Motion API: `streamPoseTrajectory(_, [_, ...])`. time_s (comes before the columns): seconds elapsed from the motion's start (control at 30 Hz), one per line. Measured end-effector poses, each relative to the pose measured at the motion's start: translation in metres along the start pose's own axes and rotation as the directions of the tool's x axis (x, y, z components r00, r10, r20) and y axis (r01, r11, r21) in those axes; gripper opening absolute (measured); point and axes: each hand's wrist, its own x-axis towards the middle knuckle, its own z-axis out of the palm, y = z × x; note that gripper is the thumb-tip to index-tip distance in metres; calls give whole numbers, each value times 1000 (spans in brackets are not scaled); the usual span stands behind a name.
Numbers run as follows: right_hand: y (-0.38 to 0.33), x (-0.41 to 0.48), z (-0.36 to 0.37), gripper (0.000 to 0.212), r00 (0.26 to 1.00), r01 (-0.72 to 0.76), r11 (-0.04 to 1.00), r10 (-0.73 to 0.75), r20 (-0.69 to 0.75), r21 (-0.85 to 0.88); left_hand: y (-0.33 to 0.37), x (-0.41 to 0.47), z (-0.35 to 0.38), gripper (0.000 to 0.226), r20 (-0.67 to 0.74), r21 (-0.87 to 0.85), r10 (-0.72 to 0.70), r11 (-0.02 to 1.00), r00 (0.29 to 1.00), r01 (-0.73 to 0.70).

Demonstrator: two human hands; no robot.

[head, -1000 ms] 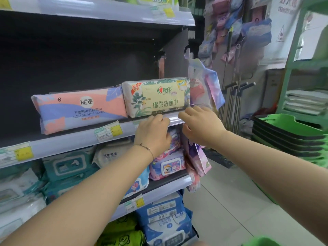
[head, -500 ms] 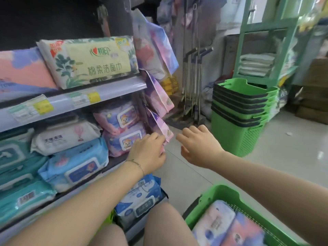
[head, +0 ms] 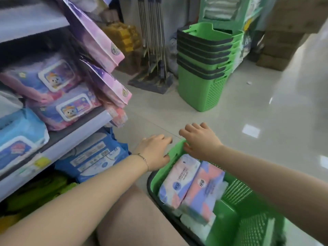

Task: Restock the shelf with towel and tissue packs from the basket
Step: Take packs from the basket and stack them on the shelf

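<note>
Towel packs [head: 179,180], two pink-and-purple ones, lie side by side in the green basket [head: 236,190] on the floor, just right of the shelf [head: 71,137]. Both hands hover empty above its far end: the left hand [head: 154,151] with fingers loosely extended, the right hand [head: 200,141] with fingers relaxed, slightly spread.

I am looking at a small shop, in an aisle of household goods. The shelf [head: 71,141] on the left carries stacked wet-wipe packs [head: 71,109] behind a rail with a yellow price label [head: 42,161], and pink pouches [head: 106,82] hang in a column off its end. Across the pale tiled floor [head: 177,118] stands a nested stack of green shopping baskets [head: 202,59]. Mops [head: 152,32] lean beside it, a green rack [head: 201,13] of folded white goods is behind, and brown cartons [head: 282,41] are piled at far right.
</note>
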Motion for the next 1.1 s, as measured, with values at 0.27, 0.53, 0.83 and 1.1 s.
streamPoseTrajectory(0.27, [9,-48,61,35,915,-222,971,176,363,90,27,18,60,43,203,-3,95,995,974,-96])
streamPoseTrajectory(0.53, [11,-88,110,48,589,-679,734,521,618,28,26,17,89,34,179,-70,160,986,971,-149])
streamPoseTrajectory(0.83, [1,-72,122,79,453,-773,633,592,666,-36,20,12,99,30,222,-80,145,988,964,-130])
streamPoseTrajectory(1.1, [-12,-82,127,114,319,-929,345,558,766,136,19,10,96,35,229,-102,125,989,965,-104])
